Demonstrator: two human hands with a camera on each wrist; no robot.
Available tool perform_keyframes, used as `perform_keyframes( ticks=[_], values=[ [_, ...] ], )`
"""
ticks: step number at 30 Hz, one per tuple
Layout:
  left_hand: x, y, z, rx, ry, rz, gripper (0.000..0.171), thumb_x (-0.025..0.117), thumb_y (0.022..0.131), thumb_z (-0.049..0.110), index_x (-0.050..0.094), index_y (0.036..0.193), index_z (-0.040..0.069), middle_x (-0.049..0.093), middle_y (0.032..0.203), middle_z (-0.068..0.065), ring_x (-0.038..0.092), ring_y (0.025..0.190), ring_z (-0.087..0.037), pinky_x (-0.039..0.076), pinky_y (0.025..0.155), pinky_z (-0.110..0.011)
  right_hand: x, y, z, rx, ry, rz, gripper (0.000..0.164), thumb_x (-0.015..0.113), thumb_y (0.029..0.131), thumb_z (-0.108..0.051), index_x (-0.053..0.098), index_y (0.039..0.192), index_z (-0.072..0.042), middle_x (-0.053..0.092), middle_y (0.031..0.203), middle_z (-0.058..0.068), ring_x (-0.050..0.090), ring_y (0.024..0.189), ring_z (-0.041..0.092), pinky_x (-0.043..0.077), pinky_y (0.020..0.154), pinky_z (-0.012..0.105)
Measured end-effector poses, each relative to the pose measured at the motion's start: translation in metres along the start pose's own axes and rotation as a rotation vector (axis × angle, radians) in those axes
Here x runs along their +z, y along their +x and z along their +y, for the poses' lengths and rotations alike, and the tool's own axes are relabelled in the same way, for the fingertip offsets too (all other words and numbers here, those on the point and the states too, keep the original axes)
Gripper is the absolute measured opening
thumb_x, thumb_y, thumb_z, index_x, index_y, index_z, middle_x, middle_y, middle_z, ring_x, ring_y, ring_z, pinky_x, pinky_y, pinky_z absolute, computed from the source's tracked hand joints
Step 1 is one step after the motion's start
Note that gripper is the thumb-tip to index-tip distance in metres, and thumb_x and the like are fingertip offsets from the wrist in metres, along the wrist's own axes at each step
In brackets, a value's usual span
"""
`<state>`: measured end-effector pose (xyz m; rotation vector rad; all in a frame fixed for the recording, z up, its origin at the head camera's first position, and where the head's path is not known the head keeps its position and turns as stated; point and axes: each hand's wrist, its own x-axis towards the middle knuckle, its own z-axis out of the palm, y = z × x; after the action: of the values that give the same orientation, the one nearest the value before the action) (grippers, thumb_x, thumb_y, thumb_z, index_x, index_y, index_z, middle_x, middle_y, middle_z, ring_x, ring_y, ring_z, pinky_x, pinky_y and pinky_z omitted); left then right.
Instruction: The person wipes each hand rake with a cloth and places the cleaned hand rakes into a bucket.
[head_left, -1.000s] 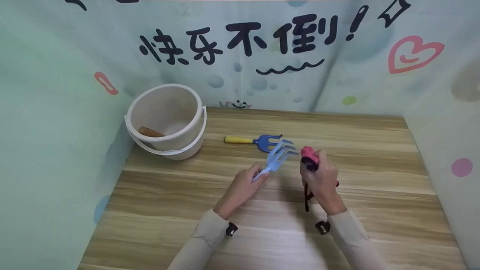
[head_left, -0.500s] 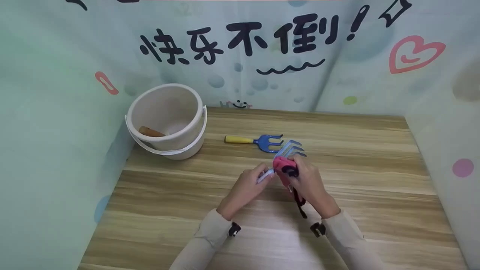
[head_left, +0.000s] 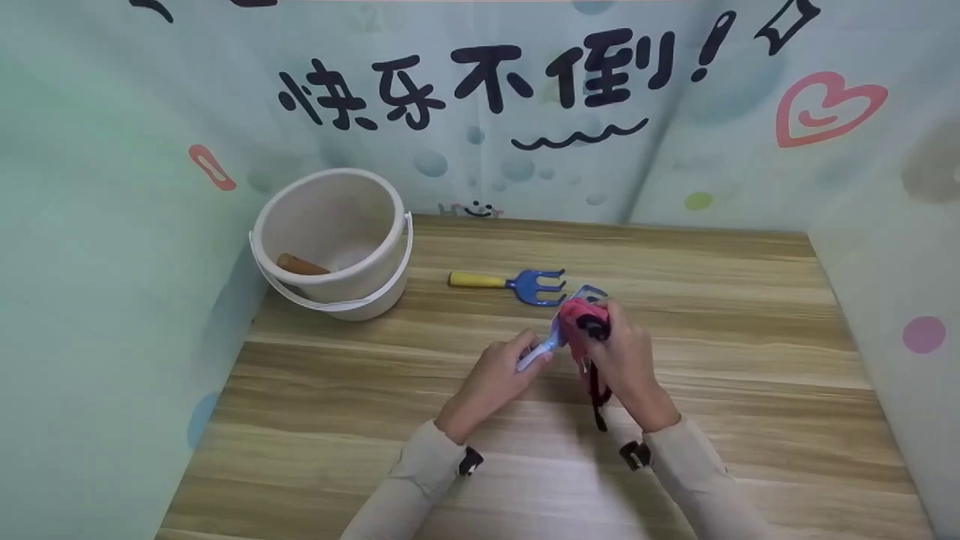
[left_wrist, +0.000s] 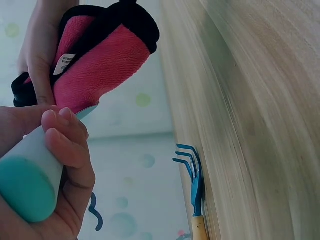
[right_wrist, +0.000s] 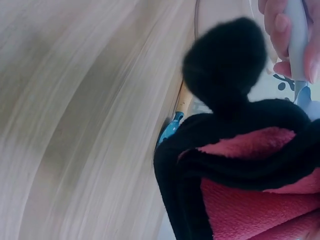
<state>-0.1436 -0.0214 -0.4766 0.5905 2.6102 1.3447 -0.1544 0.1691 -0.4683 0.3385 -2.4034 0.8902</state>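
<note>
In the head view, the left hand [head_left: 495, 382] has its grip curled round the handle of a light-blue rake [head_left: 550, 344], raised above the worktop [head_left: 757, 337]. The right hand [head_left: 630, 364] pinches a pink, black-edged cloth [head_left: 576, 334] that overlaps the rake's head; tine tips show past it. Just behind them lies a blue fork [head_left: 534, 288] with a yellow handle, its prongs pointing right, close to the rake's tines. A white bucket [head_left: 390, 264] stands near the worktop's back left corner, a brown handle [head_left: 301, 264] inside. Wood grain stretches widely from the right hand to the right edge, and from the fork to the back edge.

In the left wrist view, fingers and thumb wrap the rake's pale handle, its teal end jutting out below; the cloth meets the rake beyond them. The fork lies well apart from that hand.

In the right wrist view, the cloth's folds fill the near side, mostly hiding the right hand's fingers; the rake's handle is at upper right.
</note>
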Motion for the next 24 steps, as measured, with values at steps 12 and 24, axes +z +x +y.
perform_keyframes(
  ticks=[12, 24],
  values=[
    [0.004, -0.002, 0.003, 0.052, 0.113, 0.033, 0.023, 0.050, 0.096, 0.035, 0.054, 0.103, 0.014, 0.053, 0.073, 0.003, 0.044, 0.058, -0.004, 0.037, 0.050, -0.017, -0.003, 0.005, 0.002, 0.050, -0.079, 0.061, 0.031, 0.075, 0.077, -0.012, 0.050, 0.089, 0.001, 0.054, 0.059, 0.014, 0.049, 0.045, 0.023, 0.040, 0.041, 0.036],
    [0.004, -0.003, 0.007, 0.002, 0.124, -0.009, 0.024, 0.046, 0.098, 0.035, 0.052, 0.105, 0.014, 0.051, 0.073, 0.002, 0.042, 0.055, -0.004, 0.034, 0.046, -0.017, 0.003, 0.001, 0.013, -0.089, -0.076, 0.251, 0.027, 0.071, 0.075, -0.011, 0.048, 0.079, 0.001, 0.051, 0.058, 0.014, 0.048, 0.044, 0.025, 0.039, 0.039, 0.038]
  ],
)
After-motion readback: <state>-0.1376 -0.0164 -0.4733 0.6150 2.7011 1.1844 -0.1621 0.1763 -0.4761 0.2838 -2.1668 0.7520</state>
